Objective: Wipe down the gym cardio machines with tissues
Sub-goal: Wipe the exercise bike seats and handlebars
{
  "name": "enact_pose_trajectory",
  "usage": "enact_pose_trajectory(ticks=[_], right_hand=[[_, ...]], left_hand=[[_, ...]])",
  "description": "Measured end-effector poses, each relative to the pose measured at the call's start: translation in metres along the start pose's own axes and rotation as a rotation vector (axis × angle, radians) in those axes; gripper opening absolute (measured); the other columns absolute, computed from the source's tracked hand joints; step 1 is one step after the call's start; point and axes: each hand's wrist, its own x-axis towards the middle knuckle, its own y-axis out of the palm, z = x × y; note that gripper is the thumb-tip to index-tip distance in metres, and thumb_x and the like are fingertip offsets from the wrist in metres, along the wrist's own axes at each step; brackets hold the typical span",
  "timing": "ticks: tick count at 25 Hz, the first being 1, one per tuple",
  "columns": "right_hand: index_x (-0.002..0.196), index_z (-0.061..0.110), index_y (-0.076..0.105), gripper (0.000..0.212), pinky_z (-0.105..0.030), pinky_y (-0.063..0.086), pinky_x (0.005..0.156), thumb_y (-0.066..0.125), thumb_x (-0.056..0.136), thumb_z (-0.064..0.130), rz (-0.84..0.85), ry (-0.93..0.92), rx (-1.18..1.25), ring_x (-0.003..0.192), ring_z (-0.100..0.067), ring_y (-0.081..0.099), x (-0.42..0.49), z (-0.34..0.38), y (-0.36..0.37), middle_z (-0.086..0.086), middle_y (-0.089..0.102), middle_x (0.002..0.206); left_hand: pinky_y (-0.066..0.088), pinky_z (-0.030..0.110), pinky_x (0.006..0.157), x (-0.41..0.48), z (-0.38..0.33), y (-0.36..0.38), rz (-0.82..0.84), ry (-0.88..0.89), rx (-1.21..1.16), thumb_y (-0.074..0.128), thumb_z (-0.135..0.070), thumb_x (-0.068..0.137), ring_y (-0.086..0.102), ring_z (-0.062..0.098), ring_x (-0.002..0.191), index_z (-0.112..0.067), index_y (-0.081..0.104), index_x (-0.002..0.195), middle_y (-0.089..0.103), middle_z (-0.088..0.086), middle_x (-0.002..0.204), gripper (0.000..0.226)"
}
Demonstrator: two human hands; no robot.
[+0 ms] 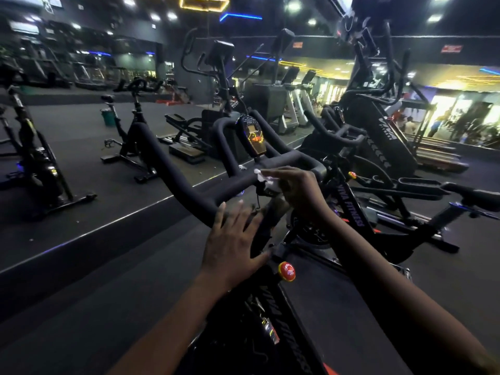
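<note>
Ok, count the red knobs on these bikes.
2. One red knob sits on the nearest bike, just below the left hand; the other is on the next bike to the right. Others may be hidden.

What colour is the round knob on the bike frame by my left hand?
Red with an orange rim: the knob shows clearest in the head view.

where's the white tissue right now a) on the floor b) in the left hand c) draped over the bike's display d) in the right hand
d: the right hand grips the white tissue at the middle of the spin bike's handlebar, while the left hand lies flat with straight fingers and holds nothing.
</note>
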Motion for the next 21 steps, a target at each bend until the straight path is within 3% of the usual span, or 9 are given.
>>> enact_pose_trajectory(ticks=[2,4,9,11,14,16,19,21], right_hand=[[0.11,0.017,0.07,0.039,-0.022,0.05,0.076,0.06,0.081,-0.007,0.038,-0.041,0.024,0.092,-0.018,0.067,0.015,0.011,0.009,-0.005,0.07,0.106],[0.107,0.016,0.071,0.038,-0.019,0.047,0.077,0.057,0.082,-0.008,0.119,-0.211,0.014,0.095,-0.013,0.065,0.029,0.022,0.021,-0.004,0.069,0.109],[0.106,0.011,0.071,0.039,-0.028,0.049,0.083,0.052,0.076,-0.005,0.295,-0.62,0.045,0.098,-0.017,0.066,0.076,0.045,0.071,-0.008,0.069,0.108],[0.104,0.004,0.071,0.031,-0.028,0.049,0.086,0.051,0.081,0.007,0.42,-0.715,0.128,0.096,-0.014,0.065,0.085,0.05,0.087,-0.01,0.069,0.106],[0.105,0.0,0.069,0.034,-0.012,0.042,0.089,0.057,0.08,0.02,0.504,-0.79,0.223,0.101,-0.008,0.06,0.08,0.039,0.086,-0.008,0.068,0.109],[0.107,0.004,0.07,0.041,-0.015,0.042,0.091,0.052,0.082,0.031,0.508,-0.824,0.262,0.104,-0.01,0.06,0.072,0.026,0.078,-0.007,0.067,0.112],[0.106,0.006,0.071,0.03,-0.027,0.047,0.092,0.052,0.083,0.011,0.566,-0.927,0.312,0.103,-0.013,0.063,0.065,0.012,0.067,-0.008,0.069,0.109],[0.103,0.007,0.072,0.031,-0.027,0.049,0.086,0.057,0.079,-0.004,0.563,-0.984,0.324,0.098,-0.014,0.065,0.07,0.007,0.064,-0.008,0.07,0.104]], left_hand=[[0.02,0.049,0.11,-0.007,-0.004,0.001,-0.046,-0.019,-0.003,0.04,-0.057,0.084,0.042,0.031,0.132,-0.011,0.053,0.133,0.055,0.014,0.132,0.068],[0.02,0.047,0.112,-0.014,-0.007,0.002,-0.082,-0.045,-0.009,0.041,-0.055,0.086,0.034,0.029,0.135,-0.012,0.049,0.138,0.051,0.014,0.137,0.069],[0.02,0.041,0.113,-0.022,-0.013,0.0,-0.089,-0.108,0.037,0.039,-0.062,0.086,0.031,0.025,0.135,-0.018,0.039,0.143,0.049,0.01,0.141,0.072],[0.017,0.041,0.114,-0.021,-0.018,0.001,-0.091,-0.156,0.039,0.037,-0.064,0.087,0.03,0.024,0.136,-0.019,0.042,0.141,0.048,0.009,0.142,0.07],[0.014,0.039,0.115,-0.022,-0.025,0.0,-0.069,-0.23,-0.013,0.04,-0.06,0.088,0.026,0.02,0.139,-0.024,0.036,0.14,0.045,0.006,0.144,0.063],[0.013,0.038,0.116,-0.023,-0.029,0.0,-0.065,-0.273,-0.015,0.039,-0.056,0.091,0.022,0.018,0.143,-0.027,0.033,0.143,0.042,0.004,0.146,0.06],[0.012,0.036,0.118,-0.023,-0.04,-0.005,-0.142,-0.367,-0.066,0.033,-0.054,0.097,0.026,0.016,0.142,-0.027,0.038,0.143,0.041,0.001,0.147,0.054],[0.015,0.036,0.118,-0.026,-0.046,-0.006,-0.273,-0.533,-0.188,0.029,-0.056,0.097,0.029,0.012,0.141,-0.029,0.038,0.143,0.036,-0.001,0.15,0.054]])
